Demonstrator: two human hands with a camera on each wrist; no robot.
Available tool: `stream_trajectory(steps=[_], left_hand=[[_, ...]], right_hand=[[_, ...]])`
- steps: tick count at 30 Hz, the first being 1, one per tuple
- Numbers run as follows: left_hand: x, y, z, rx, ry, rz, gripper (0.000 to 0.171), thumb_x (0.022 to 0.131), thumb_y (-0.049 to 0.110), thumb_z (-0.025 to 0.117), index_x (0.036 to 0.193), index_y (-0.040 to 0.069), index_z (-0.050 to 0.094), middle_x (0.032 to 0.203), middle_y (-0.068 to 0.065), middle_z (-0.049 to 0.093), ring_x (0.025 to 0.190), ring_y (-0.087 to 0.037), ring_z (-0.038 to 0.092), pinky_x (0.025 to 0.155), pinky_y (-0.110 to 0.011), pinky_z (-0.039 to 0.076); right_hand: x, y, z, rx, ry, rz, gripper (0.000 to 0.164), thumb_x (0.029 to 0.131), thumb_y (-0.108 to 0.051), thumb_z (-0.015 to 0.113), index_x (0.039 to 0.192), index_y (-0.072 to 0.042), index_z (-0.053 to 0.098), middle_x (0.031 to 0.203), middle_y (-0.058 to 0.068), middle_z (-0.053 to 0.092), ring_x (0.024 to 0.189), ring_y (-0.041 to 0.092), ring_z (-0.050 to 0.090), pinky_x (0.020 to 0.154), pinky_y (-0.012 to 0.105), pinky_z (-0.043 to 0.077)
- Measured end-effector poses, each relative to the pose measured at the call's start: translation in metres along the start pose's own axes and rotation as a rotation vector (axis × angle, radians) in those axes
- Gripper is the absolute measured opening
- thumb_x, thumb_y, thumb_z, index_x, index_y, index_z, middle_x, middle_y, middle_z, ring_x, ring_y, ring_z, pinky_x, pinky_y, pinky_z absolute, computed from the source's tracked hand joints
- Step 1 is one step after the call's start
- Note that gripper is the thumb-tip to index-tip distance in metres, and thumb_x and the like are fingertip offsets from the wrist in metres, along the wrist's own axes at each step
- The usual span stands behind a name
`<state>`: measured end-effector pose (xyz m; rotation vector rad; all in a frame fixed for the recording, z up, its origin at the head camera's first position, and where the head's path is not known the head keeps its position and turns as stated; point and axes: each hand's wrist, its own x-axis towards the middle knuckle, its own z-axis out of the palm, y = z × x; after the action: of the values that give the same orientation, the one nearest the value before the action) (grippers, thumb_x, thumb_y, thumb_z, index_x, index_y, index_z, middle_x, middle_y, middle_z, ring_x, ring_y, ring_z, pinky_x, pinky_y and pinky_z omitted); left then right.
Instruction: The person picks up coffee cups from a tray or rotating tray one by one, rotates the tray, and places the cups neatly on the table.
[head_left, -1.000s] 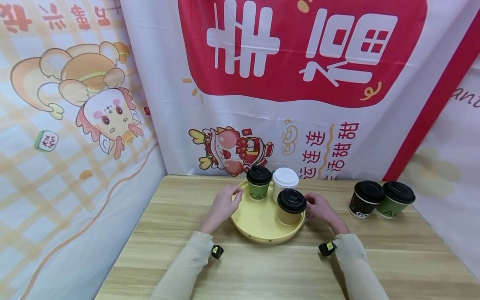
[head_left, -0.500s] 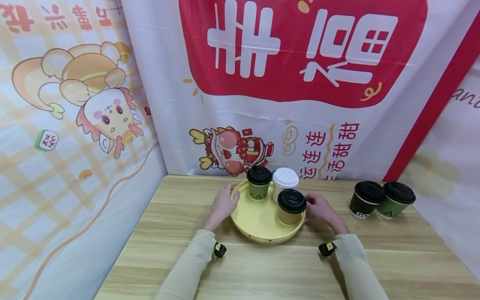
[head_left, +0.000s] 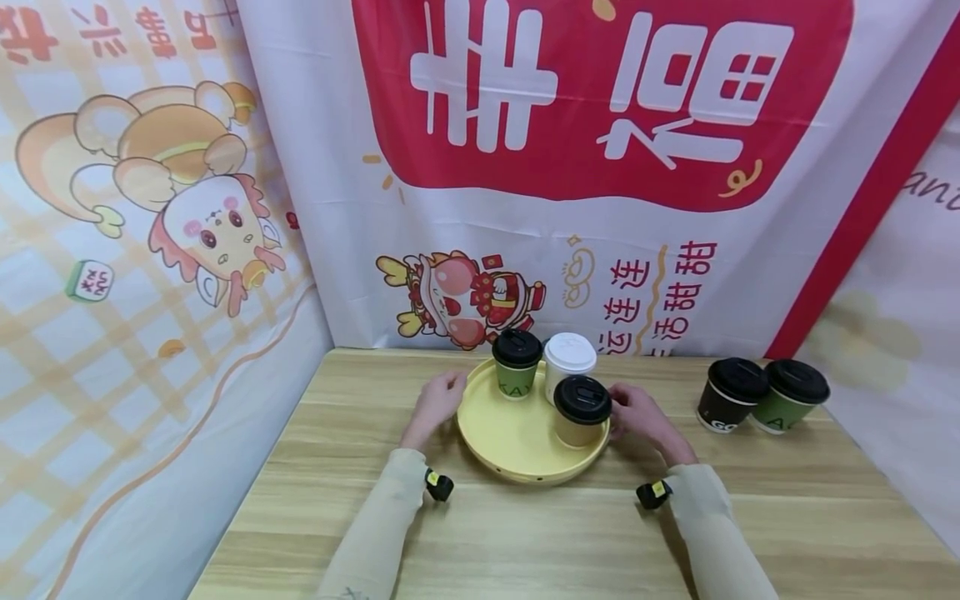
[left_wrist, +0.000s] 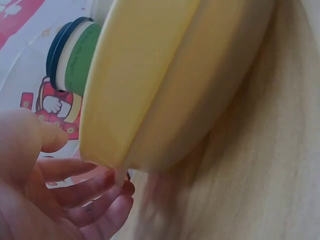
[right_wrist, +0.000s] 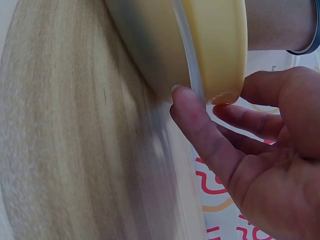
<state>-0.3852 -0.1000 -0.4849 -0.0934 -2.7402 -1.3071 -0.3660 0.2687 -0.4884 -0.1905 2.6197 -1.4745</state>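
A round yellow tray [head_left: 491, 437] sits on the wooden table, carrying three lidded paper cups: a green cup [head_left: 515, 380] with a black lid, a white cup [head_left: 558, 377] with a white lid, and a brown cup [head_left: 578, 430] with a black lid. At the tray's left side is my left hand [head_left: 437, 402]; in the left wrist view its fingertips reach the tray's lower edge while the thumb stays apart from the rim. My right hand [head_left: 639, 414] holds the tray's right edge, thumb at the rim and fingers at the lower side in the right wrist view.
Further right on the table [head_left: 810, 508] stand a black cup [head_left: 724, 407] and another green cup [head_left: 782, 410], both with black lids, side by side. A printed cloth [head_left: 345, 208] hangs along the table's back edge, and another cloth [head_left: 180, 400] hangs at the left.
My left hand shifts along the tray's left rim, then a little left, so its thumb no longer overlaps the tray's inside. The right hand, tray and cups hold their places.
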Motion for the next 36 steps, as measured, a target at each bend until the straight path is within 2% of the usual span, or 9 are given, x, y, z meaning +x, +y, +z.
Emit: stream_trajectory(steps=[4, 9, 14, 17, 23, 28, 31, 36], left_hand=[[0.0, 0.0, -0.003, -0.025, -0.035, -0.013, 0.034, 0.097, 0.036, 0.042, 0.102, 0.011, 0.066, 0.094, -0.005, 0.063, 0.079, -0.02, 0.056, 0.07, -0.035, 0.046], [0.003, -0.003, -0.005, -0.035, -0.063, 0.025, 0.029, 0.095, 0.027, 0.047, 0.116, 0.014, 0.064, 0.102, -0.005, 0.065, 0.084, -0.018, 0.057, 0.075, -0.034, 0.048], [0.003, -0.002, -0.004, -0.055, -0.072, 0.033, 0.029, 0.094, 0.019, 0.051, 0.12, 0.012, 0.062, 0.103, -0.007, 0.065, 0.089, -0.019, 0.058, 0.08, -0.036, 0.049], [0.001, -0.003, -0.003, -0.06, -0.071, 0.023, 0.03, 0.093, 0.018, 0.052, 0.121, 0.011, 0.061, 0.104, -0.006, 0.065, 0.089, -0.019, 0.058, 0.078, -0.034, 0.049], [0.003, -0.002, -0.001, -0.065, -0.078, 0.01, 0.031, 0.093, 0.018, 0.053, 0.122, 0.013, 0.061, 0.104, -0.005, 0.065, 0.082, -0.017, 0.058, 0.066, -0.027, 0.049], [0.006, -0.001, 0.003, -0.071, -0.098, 0.014, 0.031, 0.093, 0.019, 0.052, 0.123, 0.014, 0.06, 0.105, -0.007, 0.065, 0.074, -0.016, 0.058, 0.058, -0.027, 0.048], [0.007, -0.002, 0.004, -0.068, -0.102, 0.022, 0.031, 0.093, 0.019, 0.052, 0.124, 0.015, 0.06, 0.106, -0.007, 0.065, 0.076, -0.016, 0.059, 0.06, -0.028, 0.049], [0.005, -0.005, 0.002, -0.058, -0.066, 0.005, 0.03, 0.093, 0.02, 0.053, 0.121, 0.016, 0.062, 0.104, -0.004, 0.066, 0.088, -0.018, 0.059, 0.076, -0.034, 0.049]], right_hand=[[0.001, 0.001, 0.001, 0.002, -0.002, -0.002, 0.02, 0.094, -0.011, 0.047, 0.107, 0.0, 0.056, 0.096, 0.017, 0.058, 0.072, 0.024, 0.061, 0.061, 0.037, 0.056], [0.002, 0.002, 0.001, -0.002, 0.001, -0.019, 0.02, 0.093, -0.009, 0.046, 0.108, 0.001, 0.055, 0.095, 0.018, 0.057, 0.072, 0.025, 0.061, 0.061, 0.039, 0.056], [0.002, 0.0, 0.001, 0.005, 0.005, -0.014, 0.021, 0.092, -0.009, 0.046, 0.108, 0.001, 0.055, 0.094, 0.018, 0.057, 0.07, 0.025, 0.061, 0.061, 0.039, 0.056], [0.001, 0.0, 0.001, 0.004, 0.001, -0.012, 0.021, 0.092, -0.009, 0.046, 0.108, 0.001, 0.055, 0.096, 0.018, 0.057, 0.07, 0.023, 0.061, 0.06, 0.039, 0.056], [0.002, 0.004, -0.001, 0.012, 0.0, -0.012, 0.021, 0.092, -0.009, 0.046, 0.109, 0.002, 0.055, 0.096, 0.018, 0.057, 0.072, 0.023, 0.061, 0.06, 0.037, 0.056], [-0.001, 0.005, -0.007, -0.002, 0.005, -0.01, 0.022, 0.094, -0.011, 0.045, 0.11, 0.001, 0.055, 0.096, 0.018, 0.058, 0.074, 0.024, 0.061, 0.061, 0.038, 0.056], [-0.004, 0.002, -0.011, -0.047, 0.025, -0.022, 0.023, 0.096, -0.015, 0.046, 0.11, 0.0, 0.056, 0.094, 0.017, 0.059, 0.074, 0.026, 0.061, 0.062, 0.038, 0.056], [-0.006, -0.008, -0.018, -0.173, 0.068, -0.096, 0.032, 0.096, -0.028, 0.049, 0.112, -0.002, 0.057, 0.096, 0.017, 0.063, 0.079, 0.029, 0.062, 0.06, 0.036, 0.053]])
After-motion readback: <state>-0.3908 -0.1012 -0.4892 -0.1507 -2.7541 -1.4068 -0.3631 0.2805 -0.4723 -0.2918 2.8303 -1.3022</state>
